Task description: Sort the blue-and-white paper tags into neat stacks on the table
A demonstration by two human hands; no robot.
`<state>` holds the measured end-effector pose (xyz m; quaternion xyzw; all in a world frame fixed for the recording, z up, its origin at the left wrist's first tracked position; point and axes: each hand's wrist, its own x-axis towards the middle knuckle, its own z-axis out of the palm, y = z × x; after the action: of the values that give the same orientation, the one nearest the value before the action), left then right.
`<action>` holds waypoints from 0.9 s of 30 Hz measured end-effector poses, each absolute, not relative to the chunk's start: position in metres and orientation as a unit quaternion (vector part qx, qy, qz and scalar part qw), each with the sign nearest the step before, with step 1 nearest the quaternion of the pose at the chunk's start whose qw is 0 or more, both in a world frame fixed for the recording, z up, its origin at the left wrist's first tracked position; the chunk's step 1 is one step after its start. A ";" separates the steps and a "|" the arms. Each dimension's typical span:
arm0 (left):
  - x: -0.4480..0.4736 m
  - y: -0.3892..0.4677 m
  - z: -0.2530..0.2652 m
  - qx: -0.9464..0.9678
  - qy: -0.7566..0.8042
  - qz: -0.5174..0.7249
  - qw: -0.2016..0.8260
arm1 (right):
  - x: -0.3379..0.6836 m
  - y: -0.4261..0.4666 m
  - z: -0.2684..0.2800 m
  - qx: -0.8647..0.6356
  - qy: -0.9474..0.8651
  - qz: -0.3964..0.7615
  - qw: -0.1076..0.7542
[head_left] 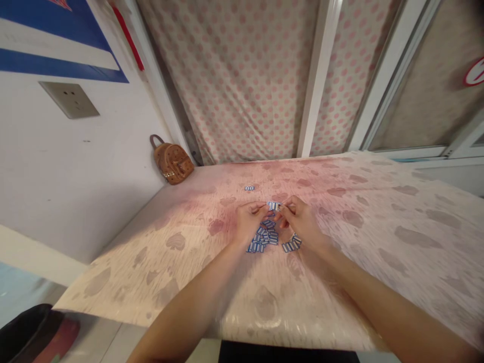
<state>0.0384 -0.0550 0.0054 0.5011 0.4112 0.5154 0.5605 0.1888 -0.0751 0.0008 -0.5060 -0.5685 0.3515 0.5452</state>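
My left hand [250, 218] and my right hand [301, 219] meet above the middle of the table. Between their fingertips they pinch a short blue-and-white striped strip [274, 206], one hand at each end. Its exact kind is too small to make out. Just below lies a loose pile of similar blue-and-white pieces [260, 239], partly hidden by my left hand. A smaller group of the same pieces [291, 244] rests by my right wrist. Farther back, a single matching strip [249, 188] lies apart on the cloth.
A patterned pinkish cover [242, 297] spreads over the table. At the back left corner a small brown backpack-shaped bag [174, 164] leans by the wall. Behind the table hangs a dotted curtain [249, 75]. A dark bin [34, 335] stands on the floor at lower left.
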 end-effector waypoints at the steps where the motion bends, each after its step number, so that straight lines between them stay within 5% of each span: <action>1: 0.038 -0.056 0.006 0.502 0.413 0.513 0.560 | 0.189 -0.075 0.001 -0.506 -0.568 0.353 0.545; 8: 0.039 -0.058 0.008 0.499 0.414 0.508 0.567 | 0.188 -0.073 0.000 -0.505 -0.575 0.360 0.533; 16: 0.034 -0.056 0.012 0.476 0.419 0.505 0.585 | 0.204 -0.072 0.003 -0.536 -0.710 0.150 0.432; 27: 0.033 -0.058 0.014 0.470 0.412 0.489 0.608 | 0.206 -0.073 0.004 -0.511 -0.745 0.117 0.413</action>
<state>0.0326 -0.0579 0.0136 0.4699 0.4117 0.4894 0.6084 0.2061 -0.0731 0.0040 -0.5112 -0.7446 0.1165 0.4131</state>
